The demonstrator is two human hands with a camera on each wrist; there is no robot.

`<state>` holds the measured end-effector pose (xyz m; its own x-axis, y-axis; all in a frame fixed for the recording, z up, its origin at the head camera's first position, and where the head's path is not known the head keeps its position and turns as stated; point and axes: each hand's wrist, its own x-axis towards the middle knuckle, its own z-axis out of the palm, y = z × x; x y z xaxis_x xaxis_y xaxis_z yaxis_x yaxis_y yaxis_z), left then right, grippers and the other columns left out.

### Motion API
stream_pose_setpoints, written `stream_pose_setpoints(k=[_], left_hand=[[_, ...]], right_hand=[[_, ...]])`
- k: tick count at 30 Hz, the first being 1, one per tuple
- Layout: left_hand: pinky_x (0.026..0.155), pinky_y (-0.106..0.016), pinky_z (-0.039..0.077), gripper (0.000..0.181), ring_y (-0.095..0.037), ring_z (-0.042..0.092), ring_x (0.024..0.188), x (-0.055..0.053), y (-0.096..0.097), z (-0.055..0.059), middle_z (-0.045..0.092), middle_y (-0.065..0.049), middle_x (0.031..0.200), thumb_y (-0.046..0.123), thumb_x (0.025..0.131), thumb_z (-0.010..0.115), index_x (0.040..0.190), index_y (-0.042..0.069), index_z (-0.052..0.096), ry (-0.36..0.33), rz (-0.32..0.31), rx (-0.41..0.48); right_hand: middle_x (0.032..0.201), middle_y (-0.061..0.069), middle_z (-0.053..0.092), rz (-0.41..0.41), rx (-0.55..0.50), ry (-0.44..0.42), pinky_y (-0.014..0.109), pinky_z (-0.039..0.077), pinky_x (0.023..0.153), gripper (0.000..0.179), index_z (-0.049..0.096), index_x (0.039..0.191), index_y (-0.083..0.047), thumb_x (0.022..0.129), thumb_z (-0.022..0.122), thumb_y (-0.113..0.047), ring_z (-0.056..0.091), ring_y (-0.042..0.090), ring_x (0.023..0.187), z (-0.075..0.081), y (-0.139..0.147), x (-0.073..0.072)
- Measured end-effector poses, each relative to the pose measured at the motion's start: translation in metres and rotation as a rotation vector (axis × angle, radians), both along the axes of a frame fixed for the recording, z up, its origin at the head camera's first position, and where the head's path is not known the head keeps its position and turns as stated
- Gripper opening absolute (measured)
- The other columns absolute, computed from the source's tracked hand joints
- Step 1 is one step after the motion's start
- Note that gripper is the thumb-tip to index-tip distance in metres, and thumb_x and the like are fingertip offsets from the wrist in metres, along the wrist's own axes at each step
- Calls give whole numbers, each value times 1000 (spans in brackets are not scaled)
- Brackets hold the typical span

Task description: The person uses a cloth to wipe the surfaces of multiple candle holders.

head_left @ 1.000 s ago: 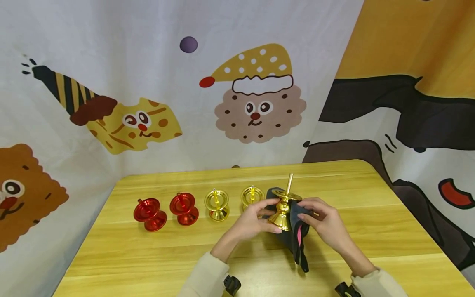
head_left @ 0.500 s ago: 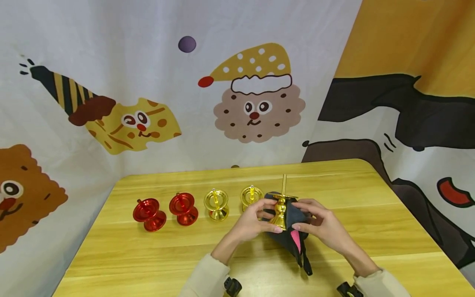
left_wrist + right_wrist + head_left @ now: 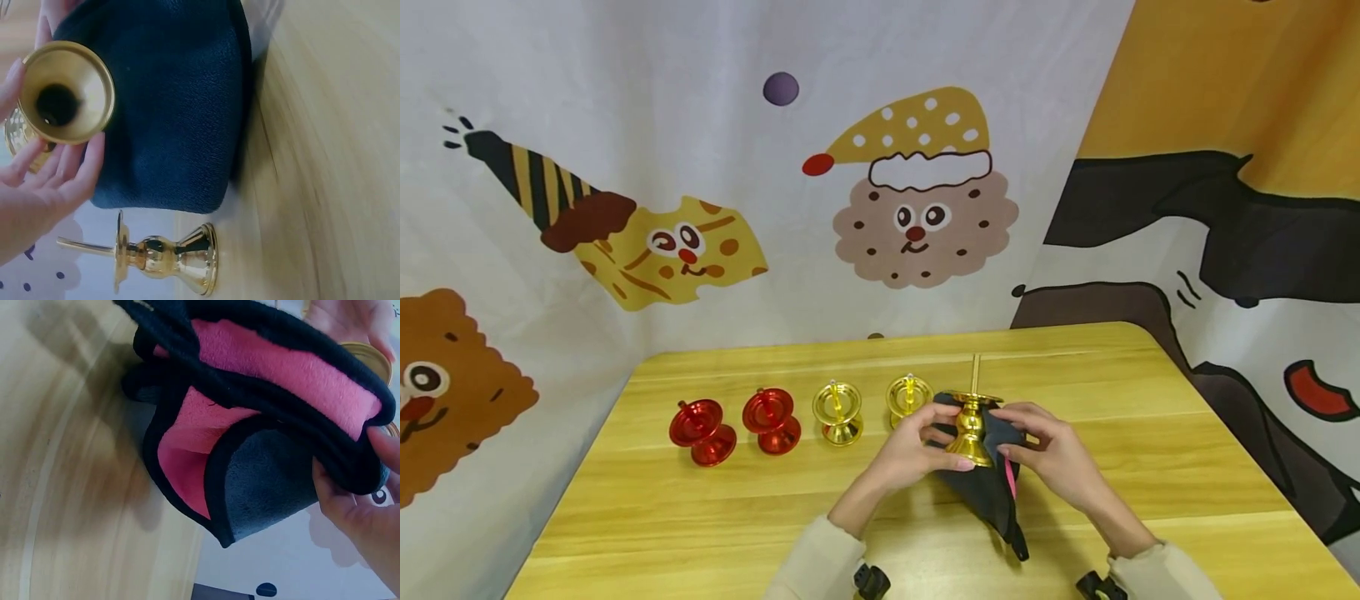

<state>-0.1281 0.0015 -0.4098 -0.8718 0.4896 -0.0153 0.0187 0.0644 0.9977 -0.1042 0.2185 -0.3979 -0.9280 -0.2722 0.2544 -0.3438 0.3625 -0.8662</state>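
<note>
My left hand (image 3: 906, 450) grips a gold candle holder (image 3: 972, 429) by its foot and stem, upright above the table with its spike pointing up. In the left wrist view the hollow underside of the held candle holder (image 3: 69, 94) faces the camera, fingers around its rim. A dark grey cloth with a pink reverse (image 3: 269, 469) hangs in folds from my right hand (image 3: 1056, 446), pinched between thumb and fingers. Part of the cloth (image 3: 175, 112) lies behind the candle holder, against its right side.
Two red candle holders (image 3: 713, 450) (image 3: 778, 437) and two gold ones (image 3: 842, 429) (image 3: 904, 396) stand in a row on the wooden table (image 3: 700, 525), left of the hands. A patterned curtain (image 3: 715, 150) hangs behind the table's back edge.
The held candle holder has tipped from a slight lean to nearly upright and shifted a little left. The cloth has turned and its folds hang differently; both hands keep their holds.
</note>
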Motion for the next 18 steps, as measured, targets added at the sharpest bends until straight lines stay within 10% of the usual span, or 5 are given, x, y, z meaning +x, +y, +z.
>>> stream_pose_setpoints(k=[12, 18], left_hand=[[68, -19, 49, 63, -21, 59, 90, 11, 16, 5, 54, -9, 117, 16, 66, 83, 120, 5, 52, 340, 140, -301], [72, -26, 50, 57, -17, 55, 92, 5, 6, 4, 52, -5, 115, -1, 71, 76, 121, 5, 51, 41, -1, 1]], right_hand=[[104, 8, 57, -168, 213, 126, 25, 52, 65, 40, 66, 106, -4, 70, 72, 10, 59, 21, 85, 8, -18, 7], [107, 13, 54, -66, 38, 111, 24, 53, 67, 37, 63, 107, 1, 73, 68, 13, 57, 10, 89, 3, -7, 2]])
